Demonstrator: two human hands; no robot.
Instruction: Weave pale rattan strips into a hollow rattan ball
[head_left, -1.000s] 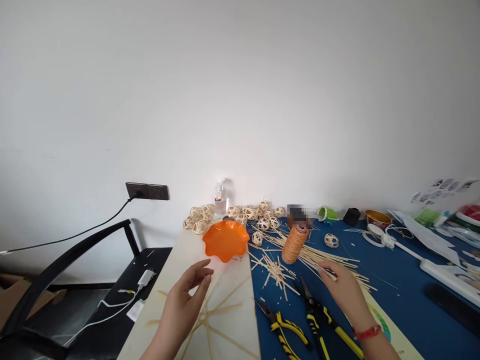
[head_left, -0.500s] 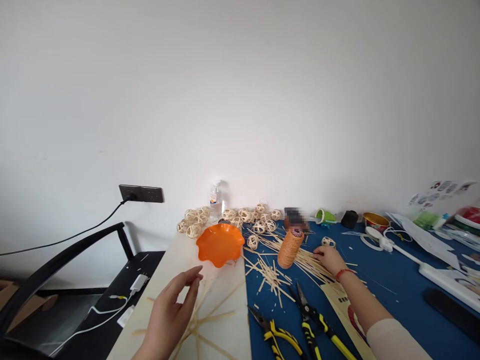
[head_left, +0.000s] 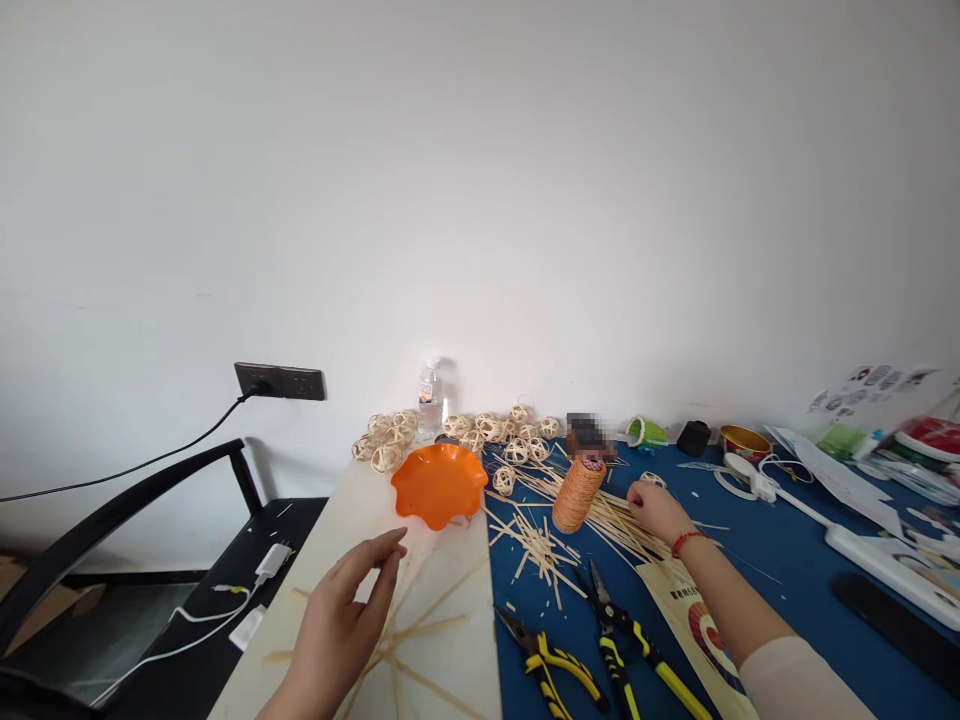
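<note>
Above crossed pale strips (head_left: 431, 630) on the white tabletop, my left hand (head_left: 341, 610) has its thumb and fingertips pressed together; what they hold, if anything, is too small to tell. My right hand (head_left: 660, 512) is closed over the far end of the loose wooden strips (head_left: 619, 520) on the blue mat; its fingertips are hidden. Between the hands stands an orange cord spool (head_left: 578, 497). An orange wavy-rimmed dish (head_left: 439, 485) lies beyond my left hand. More short strips (head_left: 536, 545) are scattered left of the spool.
Yellow-black pliers (head_left: 551, 665) and cutters (head_left: 619, 625) lie near the front, beside a printed sheet (head_left: 694, 625). Woven balls (head_left: 491, 428) and a bottle (head_left: 430, 398) line the wall. A white lamp (head_left: 870, 560) and papers are at the right. A black chair (head_left: 135, 520) stands left.
My right hand has curled its fingers in more and turned slightly over the strips. My left hand keeps nearly the same pose. The view has shifted slightly.
</note>
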